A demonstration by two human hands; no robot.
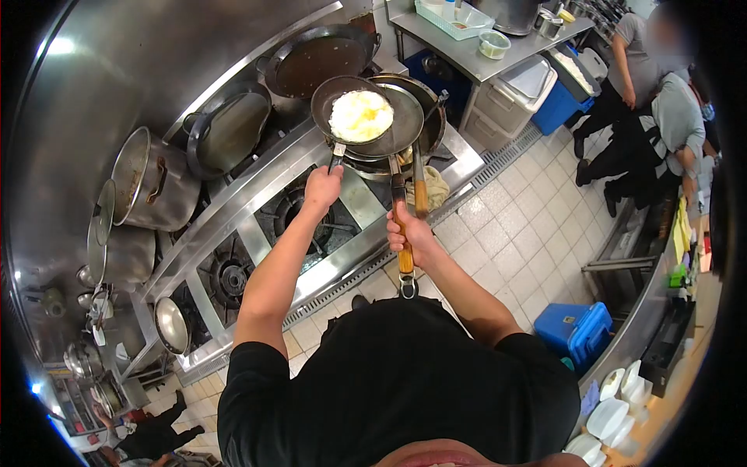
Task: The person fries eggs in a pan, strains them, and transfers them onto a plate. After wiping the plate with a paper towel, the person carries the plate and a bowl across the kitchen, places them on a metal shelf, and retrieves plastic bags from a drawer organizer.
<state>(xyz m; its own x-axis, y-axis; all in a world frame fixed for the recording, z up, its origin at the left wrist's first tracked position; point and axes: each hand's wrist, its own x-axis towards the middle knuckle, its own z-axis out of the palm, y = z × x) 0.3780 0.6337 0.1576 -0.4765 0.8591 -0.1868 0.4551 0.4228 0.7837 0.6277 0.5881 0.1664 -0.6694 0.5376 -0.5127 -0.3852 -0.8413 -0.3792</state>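
My left hand (323, 187) is closed round the dark handle of a small frying pan (321, 100). White and yellow egg (361, 116) lies in that pan. Wrapped round the wooden handle of a second dark pan (408, 117), my right hand (410, 235) is closed below and to the right. The small pan overlaps the left part of the second pan. Beneath both is a larger pan (437, 117) on the stove. Another wooden handle (421, 191) and a crumpled cloth (434, 189) are beside the second pan's handle.
Large woks (319, 66) and pots (158, 180) stand behind the burners (232, 278). A steel table (475, 59) is at upper right, with bins (510, 101) below. People (669, 109) stand at right. A blue box (573, 331) and stacked white dishes (607, 419) are lower right.
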